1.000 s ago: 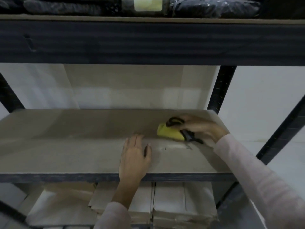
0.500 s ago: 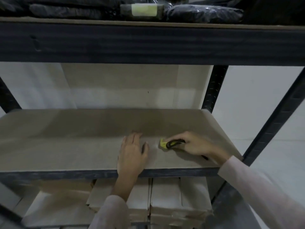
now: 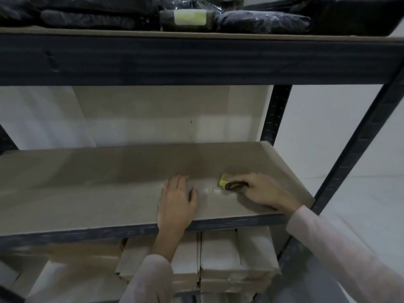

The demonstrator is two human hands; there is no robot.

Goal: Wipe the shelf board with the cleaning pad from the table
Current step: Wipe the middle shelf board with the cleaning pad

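A bare beige shelf board (image 3: 87, 189) spans the middle of the dark metal rack. My right hand (image 3: 260, 190) grips a yellow cleaning pad with a black handle (image 3: 226, 182) and presses it flat on the board's right part; only the pad's left end shows past my fingers. My left hand (image 3: 177, 203) lies palm down on the board just left of the pad, fingers spread, holding nothing. A small pale smear (image 3: 211, 190) marks the board between the two hands.
A thick dark beam (image 3: 196, 60) of the upper shelf hangs overhead, with black wrapped bundles (image 3: 260, 21) stacked on it. Dark uprights (image 3: 277, 114) stand at the right. Cardboard boxes (image 3: 220, 259) fill the level below. A pale wall lies behind.
My right hand pulled the pad from the board's back right toward the front, then shifted it slightly right. My left hand stayed flat in place.
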